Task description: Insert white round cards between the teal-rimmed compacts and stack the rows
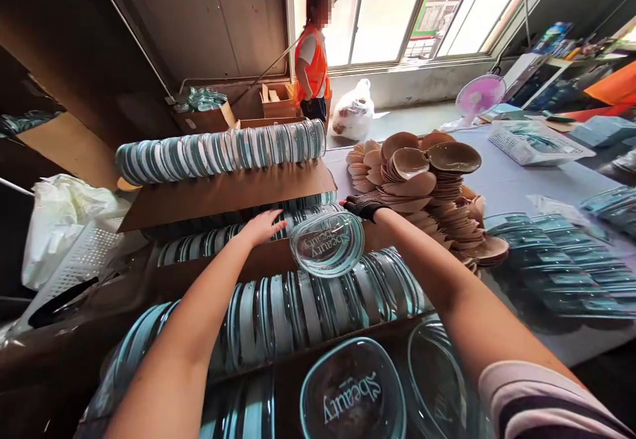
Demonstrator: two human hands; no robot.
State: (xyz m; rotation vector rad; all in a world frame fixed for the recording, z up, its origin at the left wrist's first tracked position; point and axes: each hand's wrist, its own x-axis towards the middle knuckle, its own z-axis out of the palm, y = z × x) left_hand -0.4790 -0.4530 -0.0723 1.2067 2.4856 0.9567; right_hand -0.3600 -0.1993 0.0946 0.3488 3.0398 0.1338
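My left hand (262,227) is bare and reaches forward, fingers stretched out and resting on the row of clear plastic lids (223,239) packed on edge in a cardboard box. My right hand (364,206) wears a dark glove and rests near the box edge beside a heap of tan shell-shaped pieces (422,174); its fingers are curled, and whether it holds anything is hidden. One clear lid printed "Sbeauty" (326,243) lies flat on top of the nearer row of lids (318,306), between my two arms.
A further long row of lids (218,151) sits on a cardboard flap (223,194). More lids (352,389) lie near me. Stacks of clear lids (561,267) cover the grey table (511,181) at right. A person in an orange vest (312,61) stands by the window. A white basket (539,142) and a pink fan (479,95) stand at the back.
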